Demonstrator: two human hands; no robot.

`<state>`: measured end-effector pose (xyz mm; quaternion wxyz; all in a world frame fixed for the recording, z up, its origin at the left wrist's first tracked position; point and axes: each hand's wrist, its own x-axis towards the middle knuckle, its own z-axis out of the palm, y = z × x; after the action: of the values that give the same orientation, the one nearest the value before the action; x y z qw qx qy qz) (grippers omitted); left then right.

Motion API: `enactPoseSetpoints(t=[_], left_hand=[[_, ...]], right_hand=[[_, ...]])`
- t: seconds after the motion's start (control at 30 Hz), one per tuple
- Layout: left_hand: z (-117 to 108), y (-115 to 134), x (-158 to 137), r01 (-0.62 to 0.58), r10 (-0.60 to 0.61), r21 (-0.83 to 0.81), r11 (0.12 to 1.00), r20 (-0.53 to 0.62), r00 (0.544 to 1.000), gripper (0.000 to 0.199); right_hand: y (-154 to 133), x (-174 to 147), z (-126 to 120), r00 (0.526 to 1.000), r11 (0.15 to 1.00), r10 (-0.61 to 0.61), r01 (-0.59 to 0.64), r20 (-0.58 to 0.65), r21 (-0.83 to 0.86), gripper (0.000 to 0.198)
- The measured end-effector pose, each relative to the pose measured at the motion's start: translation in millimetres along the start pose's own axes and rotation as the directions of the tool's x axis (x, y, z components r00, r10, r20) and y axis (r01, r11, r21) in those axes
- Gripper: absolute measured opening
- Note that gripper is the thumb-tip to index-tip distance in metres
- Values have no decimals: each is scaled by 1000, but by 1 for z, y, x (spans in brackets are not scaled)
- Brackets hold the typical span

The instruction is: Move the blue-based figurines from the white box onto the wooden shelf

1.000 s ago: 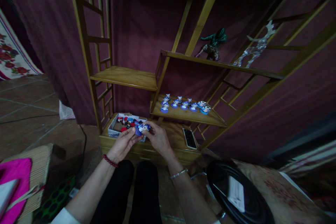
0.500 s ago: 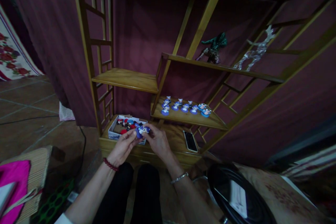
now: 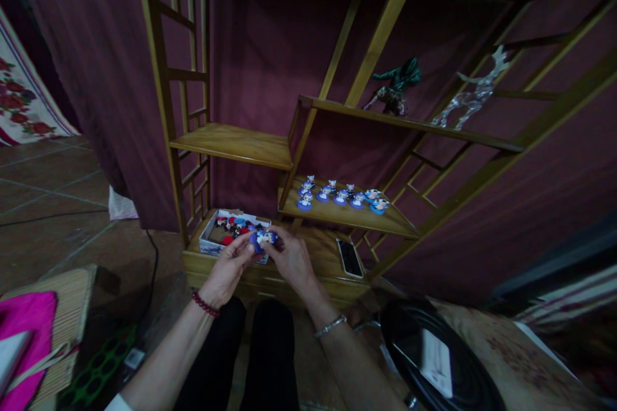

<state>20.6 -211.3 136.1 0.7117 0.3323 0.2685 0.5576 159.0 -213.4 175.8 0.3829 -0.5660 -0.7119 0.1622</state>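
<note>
A small purple-and-white figurine [image 3: 263, 239] is held between both hands in front of the low shelf. My left hand [image 3: 232, 264] grips its purple base side, and my right hand [image 3: 293, 258] pinches its other end. Just behind them stands an open white box [image 3: 209, 243] with several red, black and blue figurines [image 3: 236, 225] in it. To the right and higher, several purple-based figurines [image 3: 340, 196] stand in rows on a wooden shelf [image 3: 337, 217], with blue-based ones [image 3: 379, 205] at their right end.
A phone [image 3: 349, 258] lies on the bottom board. Above are a bare wooden ledge [image 3: 231, 143], a green-and-brown statue [image 3: 398, 87] and a clear deer figure [image 3: 475, 95]. A black round seat [image 3: 438, 359] stands at lower right, a woven-topped stool [image 3: 72, 308] at lower left.
The figurine has turned slightly in my fingers, showing more of its front. Both hands keep hold of it, and the view has shifted a little.
</note>
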Motion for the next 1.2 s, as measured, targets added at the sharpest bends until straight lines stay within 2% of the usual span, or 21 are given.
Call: enactPoseSetpoints(t=[0.33,0.8,1.2], left_hand=[[2,-4,0,-36,35,35,999,11,999,40],[0,-2,1,-47,47,90,995,1,999,45],[-5,-2,0,-51,52,98,994,-11,999,42]], right_hand=[[-5,-3,1,996,997,75,-75,-44,-3,25],[0,-4,5,990,986,142,-138,-26,96,24],[1,-3,11,991,981,133,-130,-9,142,23]])
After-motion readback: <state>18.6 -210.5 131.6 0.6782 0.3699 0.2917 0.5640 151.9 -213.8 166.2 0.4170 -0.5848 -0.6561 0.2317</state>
